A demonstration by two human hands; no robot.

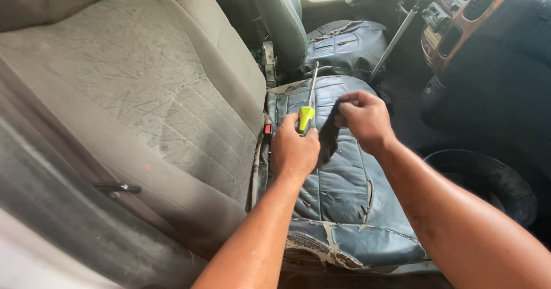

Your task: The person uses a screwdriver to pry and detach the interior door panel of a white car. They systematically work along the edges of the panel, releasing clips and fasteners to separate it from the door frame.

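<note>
Here, largest first, all placed from the blue seat cushion (344, 191).

Backrest (143, 105): grey cloth, dusty and scratched, folded toward the camera, left of the cushion, touching its edge.

Cushion: blue-grey vinyl, stitched panels, cover cracked and peeling along its near edge.

Second seat (344, 42): same blue vinyl, beyond the cushion.

Dashboard (465, 13): wood-look trim and vents, far right of the cushion.

Tyre (488, 180): black, on the floor just right of the cushion.

Right hand (364, 117): above the cushion's middle, fingers pinched together on a dark flap (329, 134) of torn cover, pulling it up.

Left hand (294, 151): over the cushion's left edge, fist clamped on the screwdriver (308, 102).

Screwdriver: yellow-green handle, bare steel shaft; long axis runs away from the camera toward the cushion's rear, tip at the gap under the second seat. It lies just left of the flap, the left hand being the nearer.

Buckle (267, 129): red button, at the cushion's left seam, beside the left hand.
</note>
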